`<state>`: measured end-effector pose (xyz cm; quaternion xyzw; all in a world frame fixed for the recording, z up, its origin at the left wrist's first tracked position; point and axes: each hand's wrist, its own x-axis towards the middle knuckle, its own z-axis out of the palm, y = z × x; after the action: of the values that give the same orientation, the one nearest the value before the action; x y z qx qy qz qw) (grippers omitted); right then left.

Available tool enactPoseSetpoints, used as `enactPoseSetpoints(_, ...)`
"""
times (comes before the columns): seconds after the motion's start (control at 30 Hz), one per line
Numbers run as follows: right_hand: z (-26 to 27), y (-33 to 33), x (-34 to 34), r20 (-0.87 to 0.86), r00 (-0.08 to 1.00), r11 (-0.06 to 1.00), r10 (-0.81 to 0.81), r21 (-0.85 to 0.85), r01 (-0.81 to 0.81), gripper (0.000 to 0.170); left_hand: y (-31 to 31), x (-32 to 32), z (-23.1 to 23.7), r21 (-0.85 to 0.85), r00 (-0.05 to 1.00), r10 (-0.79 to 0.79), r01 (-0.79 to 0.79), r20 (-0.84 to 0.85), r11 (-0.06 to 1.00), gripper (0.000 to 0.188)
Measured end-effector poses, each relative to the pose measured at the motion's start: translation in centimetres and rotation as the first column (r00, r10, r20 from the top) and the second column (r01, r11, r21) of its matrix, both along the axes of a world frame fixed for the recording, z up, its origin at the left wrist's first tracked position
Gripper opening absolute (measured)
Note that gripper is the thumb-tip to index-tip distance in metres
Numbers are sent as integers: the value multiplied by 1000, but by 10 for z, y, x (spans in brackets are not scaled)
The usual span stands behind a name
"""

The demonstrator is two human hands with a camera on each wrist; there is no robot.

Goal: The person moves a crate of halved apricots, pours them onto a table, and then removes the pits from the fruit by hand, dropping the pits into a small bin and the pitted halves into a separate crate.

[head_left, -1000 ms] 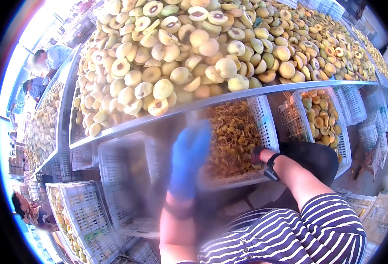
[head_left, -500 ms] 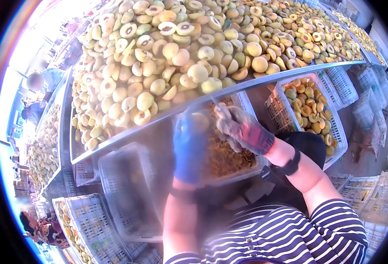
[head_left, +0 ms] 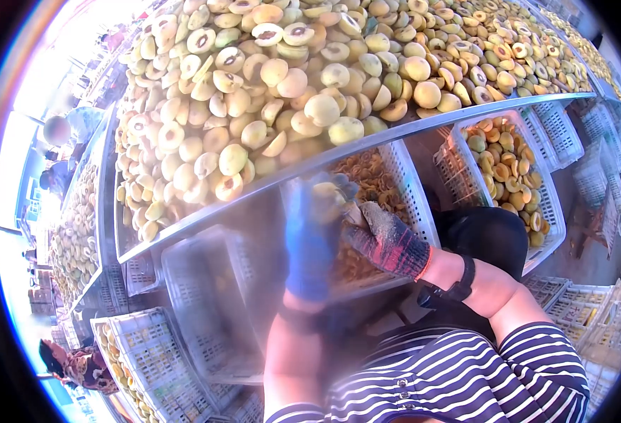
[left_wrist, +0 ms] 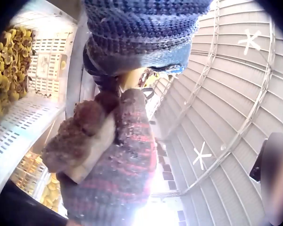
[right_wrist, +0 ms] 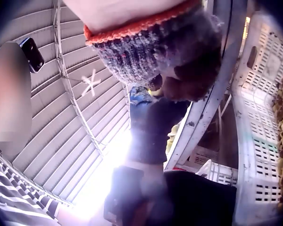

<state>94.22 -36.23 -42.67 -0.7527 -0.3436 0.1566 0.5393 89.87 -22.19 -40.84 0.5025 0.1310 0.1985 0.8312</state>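
Observation:
In a blue glove, my left hand (head_left: 309,243) holds a yellow fruit (head_left: 327,200) just below the metal table edge, blurred in the head view. My right hand (head_left: 393,241), in a grey and red knit glove, meets it from the right, gripping a small tool's pale handle (head_left: 353,214). The left wrist view shows this handle (left_wrist: 95,149) in the curled fingers of the right hand (left_wrist: 125,165), close to the left hand (left_wrist: 144,40). A bit of yellow fruit (left_wrist: 130,78) shows between the gloves; the tool's tip is hidden.
Halved fruit (head_left: 254,132) is heaped behind the metal table edge (head_left: 395,132). Beneath the hands stands a white crate (head_left: 417,194) of brownish pieces. Another crate (head_left: 551,204) of fruit halves is at right, a pale crate (head_left: 183,282) at left. People are at far left.
My right hand has risen from the crate of brownish pieces to meet my left. Since half a second ago, both hands have shifted slightly, and the fruit in the left shows more plainly.

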Motion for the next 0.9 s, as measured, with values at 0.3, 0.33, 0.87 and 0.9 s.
enactPoseSetpoints(0.3,-8,7,-6,-261,948,974,180,183,-134,40,-5,-1,8,-125,998,58,-60,-21,990,44)
enactPoseSetpoints(0.33,-11,3,-4,-338,917,971,212,178,-159,41,-5,-2,8,-99,999,35,-37,-21,994,42)
enactPoseSetpoints(0.87,-1,-17,0,-718,590,927,369,330,-178,32,-6,5,-9,295,994,38,-7,-99,955,44)
enactPoseSetpoints(0.9,-13,-14,0,-654,670,934,350,298,-198,32,-5,4,-12,294,994,37,-6,-101,956,44)
